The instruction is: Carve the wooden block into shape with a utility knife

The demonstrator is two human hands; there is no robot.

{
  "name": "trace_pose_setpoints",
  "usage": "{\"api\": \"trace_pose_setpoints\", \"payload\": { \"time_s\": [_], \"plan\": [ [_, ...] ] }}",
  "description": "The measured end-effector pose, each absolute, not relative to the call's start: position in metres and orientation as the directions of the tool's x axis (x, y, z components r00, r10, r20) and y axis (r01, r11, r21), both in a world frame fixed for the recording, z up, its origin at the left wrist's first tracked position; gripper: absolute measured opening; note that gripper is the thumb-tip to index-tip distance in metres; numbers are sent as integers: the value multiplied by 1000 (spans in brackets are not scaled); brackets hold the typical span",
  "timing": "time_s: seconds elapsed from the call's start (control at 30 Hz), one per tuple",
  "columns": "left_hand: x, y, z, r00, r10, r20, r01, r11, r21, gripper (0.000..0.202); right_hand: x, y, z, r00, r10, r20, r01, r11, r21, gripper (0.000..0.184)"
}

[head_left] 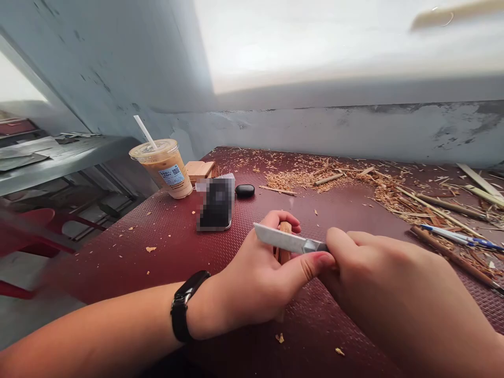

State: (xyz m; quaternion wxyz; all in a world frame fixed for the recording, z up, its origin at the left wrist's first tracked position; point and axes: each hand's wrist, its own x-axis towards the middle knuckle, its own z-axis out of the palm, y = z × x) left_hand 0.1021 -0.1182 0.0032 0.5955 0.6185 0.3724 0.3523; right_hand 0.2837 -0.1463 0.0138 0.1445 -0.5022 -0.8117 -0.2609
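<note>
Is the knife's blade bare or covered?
Bare: the knife points out of the right hand, its metal blade uncovered and passing in front of the wooden piece in the left hand.

Plastic cup [161, 170] w/ straw [145, 131], blk case [244, 191], pens [452, 235] at R.

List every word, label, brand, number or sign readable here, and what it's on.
"980", probably, on the label of the drink cup; its smaller print and square code are too small to read.
Pixelated dark device: nothing readable.
Pens: no legible print.
Knife blade: no readable lettering.
</note>
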Motion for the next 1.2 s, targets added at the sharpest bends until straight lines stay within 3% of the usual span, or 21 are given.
{"api": "trace_pose_setpoints", "payload": {
  "time_s": [0.1, 0.2, 0.33, 0.47, 0.73, 0.93, 1.07, 1.2],
  "plan": [
    [103, -119, 3, 489, 872, 18, 34, -40, 999, 50, 285, -148, 14, -448, 752, 483, 892, 341, 296, 27],
    [101, -116, 5, 522, 852, 33, 72, -83, 994, 52, 289, -144, 20, -493, 740, 457, 869, 439, 228, 24],
    [93, -111, 10, 596, 802, 32, 224, -204, 953, 61, 292, -136, 31, -569, 726, 386, 817, 552, 165, 19],
    [89, -109, 10, 597, 797, 96, 296, -329, 897, 61, 291, -135, 34, -587, 717, 376, 804, 569, 171, 18],
    [96, -110, 3, 547, 836, 52, 195, -188, 963, 54, 284, -145, 17, -505, 710, 491, 861, 450, 236, 25],
    [101, -116, 2, 522, 846, 108, 95, -184, 978, 37, 281, -147, 13, -475, 754, 454, 874, 348, 339, 31],
    [96, -112, 3, 605, 792, 79, 68, -150, 986, 43, 285, -142, 18, -509, 710, 486, 861, 436, 263, 26],
    [90, -105, 2, 684, 726, 71, 86, -177, 981, 47, 290, -135, 26, -589, 703, 400, 795, 594, 127, 17]
  ]
}}
